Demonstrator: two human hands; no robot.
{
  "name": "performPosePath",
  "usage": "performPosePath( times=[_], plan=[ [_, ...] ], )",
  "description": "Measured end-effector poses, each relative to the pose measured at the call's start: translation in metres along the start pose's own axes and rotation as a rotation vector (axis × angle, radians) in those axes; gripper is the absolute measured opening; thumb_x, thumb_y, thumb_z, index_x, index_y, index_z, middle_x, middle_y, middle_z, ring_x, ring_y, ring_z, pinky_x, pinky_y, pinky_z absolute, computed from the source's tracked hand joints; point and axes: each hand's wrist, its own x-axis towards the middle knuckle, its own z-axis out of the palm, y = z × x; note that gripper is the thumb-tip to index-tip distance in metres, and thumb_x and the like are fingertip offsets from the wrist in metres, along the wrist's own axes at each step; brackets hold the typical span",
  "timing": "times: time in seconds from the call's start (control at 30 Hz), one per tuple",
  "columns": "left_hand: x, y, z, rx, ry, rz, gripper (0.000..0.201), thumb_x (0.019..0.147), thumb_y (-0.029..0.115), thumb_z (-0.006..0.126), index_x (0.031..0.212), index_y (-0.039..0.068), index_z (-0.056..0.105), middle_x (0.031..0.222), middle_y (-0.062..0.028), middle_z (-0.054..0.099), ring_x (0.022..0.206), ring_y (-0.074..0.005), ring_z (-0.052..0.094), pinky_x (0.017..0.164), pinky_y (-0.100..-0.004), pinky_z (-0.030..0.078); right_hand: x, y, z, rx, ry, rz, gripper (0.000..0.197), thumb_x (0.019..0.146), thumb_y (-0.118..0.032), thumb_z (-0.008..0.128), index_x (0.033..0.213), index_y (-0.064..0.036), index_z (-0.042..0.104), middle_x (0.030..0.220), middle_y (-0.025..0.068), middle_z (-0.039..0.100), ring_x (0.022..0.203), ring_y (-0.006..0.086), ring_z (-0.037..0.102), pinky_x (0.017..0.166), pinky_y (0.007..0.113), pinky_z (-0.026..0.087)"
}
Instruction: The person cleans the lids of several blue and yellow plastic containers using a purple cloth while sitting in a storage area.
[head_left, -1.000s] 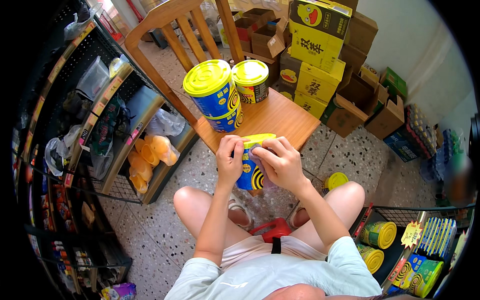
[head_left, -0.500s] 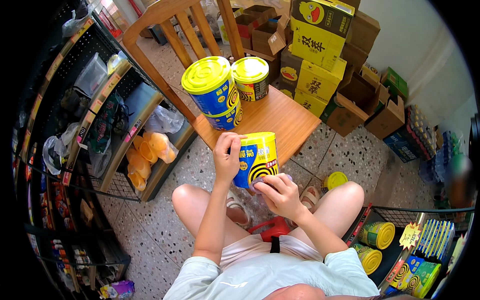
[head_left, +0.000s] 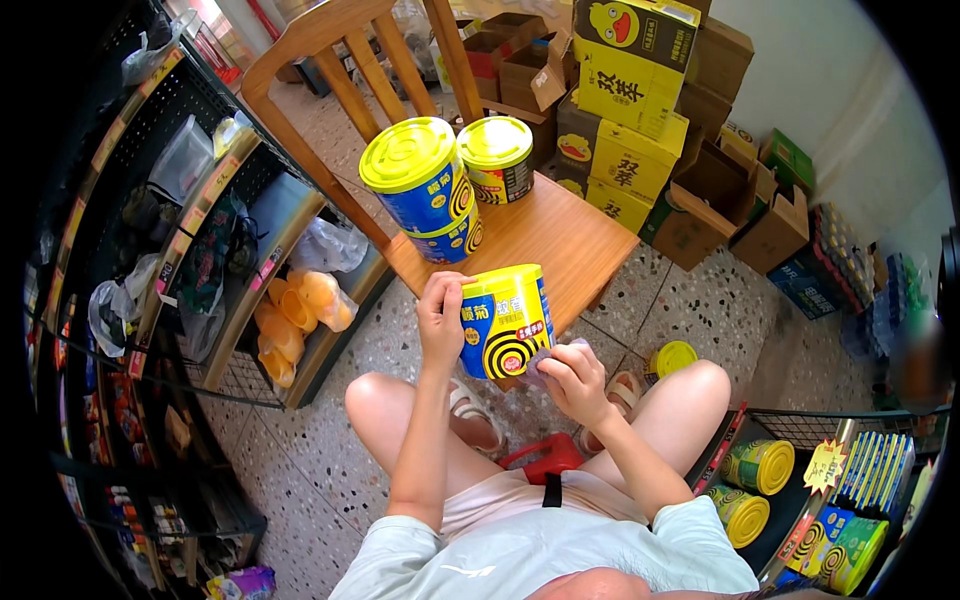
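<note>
In front of my knees I hold up a blue and yellow round tub (head_left: 500, 318) with a yellow lid and black spiral print. My left hand (head_left: 441, 318) is closed on its left side, thumb and fingers near the lid's rim. My right hand (head_left: 575, 382) is closed on a crumpled purplish cloth (head_left: 541, 366) at the tub's lower right edge. Beyond it, on the wooden chair (head_left: 590, 240), two blue tubs (head_left: 432, 205) stand stacked. A smaller dark tub (head_left: 503, 183) with a yellow lid stands beside them.
Shelves with bagged orange slippers (head_left: 283, 340) stand at the left. Yellow cartons (head_left: 630, 150) and opened brown boxes (head_left: 700, 215) pile up at the far right. A yellow-lidded tub (head_left: 675, 358) is on the floor by my right foot. A low shelf (head_left: 735, 420) with more tubs is near right.
My right hand and the cloth have slid from the tub's front to its lower right edge. The tub has shifted slightly left and turned, showing more of its front print.
</note>
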Motion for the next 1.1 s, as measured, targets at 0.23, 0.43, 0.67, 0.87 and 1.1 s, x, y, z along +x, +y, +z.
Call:
performPosePath(
  times=[0.23,0.43,0.67,0.87,1.1],
  plan=[
    [-0.010,-0.009,0.016,-0.208,0.016,-0.029,0.027,0.103,0.018,0.049,0.092,-0.002,0.064,0.100,-0.0085,0.061,0.096,-0.0176,0.058,0.087,-0.0296,0.044,-0.003,-0.004,-0.017,-0.040,-0.059,-0.028,0.033,0.070,-0.001,0.073,0.102,-0.0101,0.069,0.103,0.0056,0.063,0.085,0.0251,0.061,0.069,0.035,0.054],
    [0.000,0.009,0.014,-0.001,-0.067,-0.032,0.024,0.100,0.019,0.056,0.092,-0.002,0.064,0.098,-0.0107,0.063,0.093,-0.0200,0.060,0.084,-0.0311,0.046,0.011,-0.012,-0.023,-0.016,-0.110,-0.032,0.035,0.070,-0.005,0.073,0.104,-0.0107,0.069,0.102,0.0051,0.063,0.085,0.0255,0.061,0.070,0.035,0.055],
    [0.002,0.020,0.018,0.119,-0.040,0.048,0.023,0.098,0.019,0.059,0.093,-0.001,0.069,0.094,-0.0119,0.064,0.089,-0.0241,0.063,0.080,-0.0339,0.049,0.041,-0.021,-0.022,0.030,-0.175,-0.042,0.031,0.072,-0.010,0.073,0.103,-0.0113,0.070,0.101,0.0050,0.063,0.085,0.0254,0.061,0.069,0.034,0.054],
    [0.003,0.025,0.020,0.157,-0.073,0.100,0.023,0.098,0.020,0.060,0.092,-0.001,0.068,0.091,-0.0127,0.063,0.086,-0.0257,0.063,0.078,-0.0344,0.049,0.087,-0.005,-0.014,-0.006,-0.144,-0.004,0.023,0.074,-0.007,0.070,0.098,-0.0097,0.071,0.096,0.0055,0.063,0.082,0.0275,0.059,0.072,0.037,0.053],
    [0.003,0.023,0.019,0.155,-0.045,0.086,0.022,0.097,0.019,0.060,0.092,-0.001,0.068,0.091,-0.0128,0.063,0.086,-0.0256,0.063,0.078,-0.0342,0.049,0.096,-0.002,-0.006,-0.004,-0.088,-0.007,0.025,0.074,-0.006,0.070,0.098,-0.0103,0.071,0.096,0.0061,0.064,0.082,0.0279,0.060,0.071,0.038,0.053]
  ],
)
